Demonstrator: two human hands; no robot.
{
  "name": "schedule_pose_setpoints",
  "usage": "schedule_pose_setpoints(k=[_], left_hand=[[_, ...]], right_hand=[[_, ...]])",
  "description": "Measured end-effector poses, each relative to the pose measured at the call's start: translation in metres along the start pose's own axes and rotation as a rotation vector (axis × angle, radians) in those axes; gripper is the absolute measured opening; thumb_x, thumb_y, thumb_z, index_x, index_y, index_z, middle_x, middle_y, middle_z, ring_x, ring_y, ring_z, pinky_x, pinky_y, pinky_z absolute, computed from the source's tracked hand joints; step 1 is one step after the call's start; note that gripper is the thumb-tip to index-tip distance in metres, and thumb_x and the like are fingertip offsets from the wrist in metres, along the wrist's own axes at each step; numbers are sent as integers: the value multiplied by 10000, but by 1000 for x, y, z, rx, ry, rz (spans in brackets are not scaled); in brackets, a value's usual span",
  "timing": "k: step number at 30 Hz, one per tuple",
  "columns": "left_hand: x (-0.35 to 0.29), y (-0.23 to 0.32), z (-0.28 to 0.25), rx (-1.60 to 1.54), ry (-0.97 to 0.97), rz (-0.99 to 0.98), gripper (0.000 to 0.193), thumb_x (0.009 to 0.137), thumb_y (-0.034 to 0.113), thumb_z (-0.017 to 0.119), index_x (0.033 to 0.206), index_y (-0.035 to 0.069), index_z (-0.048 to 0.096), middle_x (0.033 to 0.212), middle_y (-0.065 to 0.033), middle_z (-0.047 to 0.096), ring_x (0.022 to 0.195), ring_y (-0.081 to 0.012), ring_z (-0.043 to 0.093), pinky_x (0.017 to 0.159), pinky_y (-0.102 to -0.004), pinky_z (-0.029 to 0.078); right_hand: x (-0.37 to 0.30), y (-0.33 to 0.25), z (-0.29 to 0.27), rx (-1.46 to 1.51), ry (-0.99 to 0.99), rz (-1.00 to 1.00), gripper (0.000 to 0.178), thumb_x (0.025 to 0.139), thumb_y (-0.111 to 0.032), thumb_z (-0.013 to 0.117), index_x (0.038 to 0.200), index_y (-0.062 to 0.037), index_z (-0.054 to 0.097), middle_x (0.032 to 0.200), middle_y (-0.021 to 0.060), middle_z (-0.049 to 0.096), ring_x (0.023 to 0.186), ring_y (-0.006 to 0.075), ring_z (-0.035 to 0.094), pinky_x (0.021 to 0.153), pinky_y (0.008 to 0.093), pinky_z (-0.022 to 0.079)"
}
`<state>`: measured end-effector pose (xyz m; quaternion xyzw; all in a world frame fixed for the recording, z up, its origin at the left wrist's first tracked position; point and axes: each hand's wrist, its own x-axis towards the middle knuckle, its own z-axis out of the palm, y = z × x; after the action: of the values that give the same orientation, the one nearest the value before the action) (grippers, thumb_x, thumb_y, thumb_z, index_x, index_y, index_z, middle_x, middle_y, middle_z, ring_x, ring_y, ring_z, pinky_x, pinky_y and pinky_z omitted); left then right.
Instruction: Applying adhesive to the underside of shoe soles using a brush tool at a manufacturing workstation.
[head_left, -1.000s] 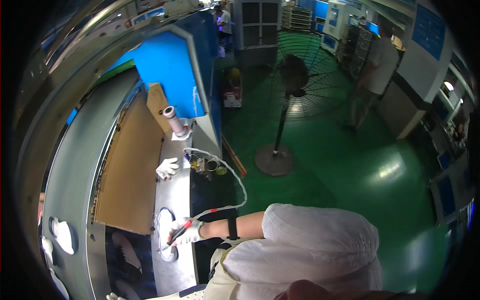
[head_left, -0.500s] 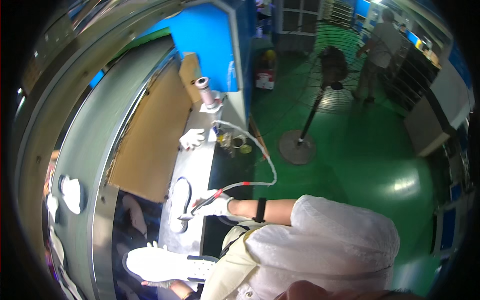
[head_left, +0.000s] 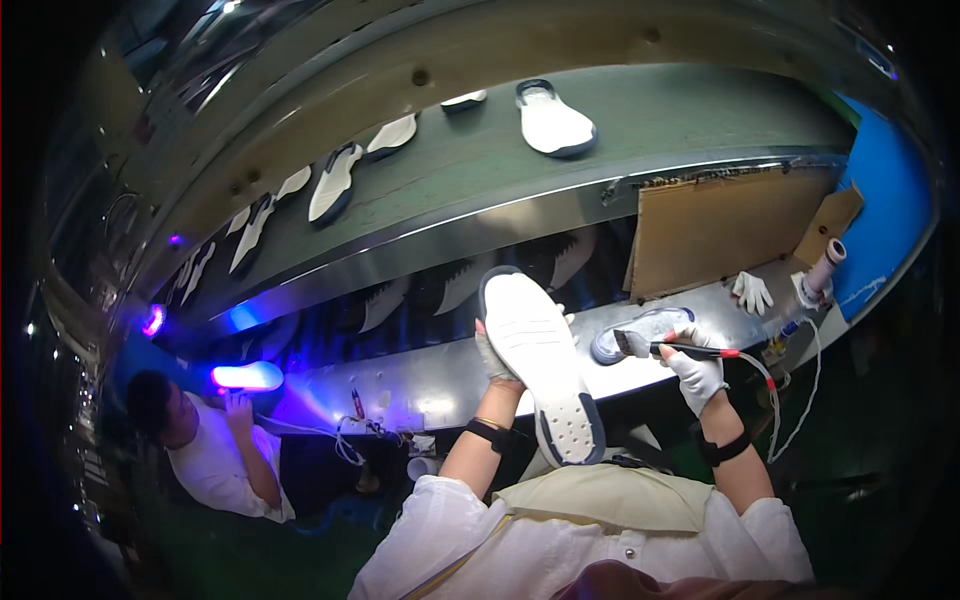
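My left hand [head_left: 492,357], in a glove that leaves fingers bare, grips a large white shoe sole [head_left: 528,330] by its edges. That sole has navy trim at toe and heel, and its dotted heel end points toward me. In my right hand [head_left: 697,375], also gloved, is a flat brush [head_left: 690,350] with a black handle and a hose joined to its end. Its bristles are over a second shoe sole [head_left: 655,322], pale with a dark rim, lying on the metal bench. Whether the bristles touch it I cannot tell.
Beyond the bench [head_left: 400,392], a green conveyor belt [head_left: 440,160] carries several soles. A cardboard sheet [head_left: 720,230] stands at the bench's back right. A loose white glove [head_left: 751,292] lies near a pink cylinder [head_left: 825,265]. At left, another person [head_left: 225,450] holds a sole under blue-violet light.
My view has swung left, bringing the conveyor across the top and the other person into sight. Both hands keep their hold on the sole and the brush.
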<state>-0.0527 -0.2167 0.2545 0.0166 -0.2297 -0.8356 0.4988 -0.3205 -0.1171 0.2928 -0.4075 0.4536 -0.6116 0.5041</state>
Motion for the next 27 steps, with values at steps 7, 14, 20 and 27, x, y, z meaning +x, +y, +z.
schedule_pose_setpoints(k=[7,14,20,27], left_hand=[[8,6,51,55,-81,243,989,743,778,463,1443,104,282,1402,-210,396,1243,-397,448,1043,-523,381],[-8,-26,72,144,106,295,908,791,745,442,1457,152,270,1418,-105,407,1253,-302,459,1050,-467,382],[-20,-39,71,178,97,249,919,779,738,474,1457,152,270,1417,-89,406,1239,-280,474,1024,-455,414],[-22,-53,66,129,164,279,870,787,722,489,1435,169,310,1358,-61,464,1177,-252,523,984,-435,447]], right_hand=[[36,-35,67,123,-223,-238,152,830,40,634,941,-54,590,962,76,657,884,121,614,834,280,491],[51,-48,119,129,-246,-196,226,851,-21,646,1046,-63,539,967,44,633,905,112,608,807,259,491],[54,-46,119,160,-229,-184,196,858,-28,634,1029,-60,543,964,39,625,889,99,596,813,256,484],[45,-39,133,120,-237,-256,176,852,-17,646,1004,-47,561,950,40,632,886,104,604,794,252,498]])
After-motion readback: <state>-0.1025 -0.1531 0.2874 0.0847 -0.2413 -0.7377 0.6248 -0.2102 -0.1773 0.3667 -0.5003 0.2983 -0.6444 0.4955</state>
